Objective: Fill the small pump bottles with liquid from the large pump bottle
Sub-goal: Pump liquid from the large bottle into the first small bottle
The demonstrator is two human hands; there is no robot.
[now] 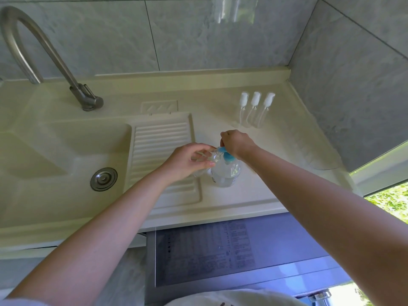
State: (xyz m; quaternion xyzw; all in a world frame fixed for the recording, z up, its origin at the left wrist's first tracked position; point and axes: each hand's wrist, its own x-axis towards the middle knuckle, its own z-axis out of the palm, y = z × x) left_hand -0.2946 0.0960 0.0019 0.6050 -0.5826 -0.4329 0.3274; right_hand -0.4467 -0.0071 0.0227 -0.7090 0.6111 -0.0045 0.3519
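Fingers (206, 165) hold one small bottle (213, 156) — three pump bottles (256, 110) behind.

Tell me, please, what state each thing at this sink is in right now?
Large bottle: upright on the counter, blue pump on, clear liquid inside.
Small bottle: held tilted at the pump's spout; fill unclear.
Three small bottles: upright in a row, pumps on, seemingly empty.
Left hand: gripping the small bottle.
Right hand: on the blue pump.
Tap: no water running.
Drain: plug seated.
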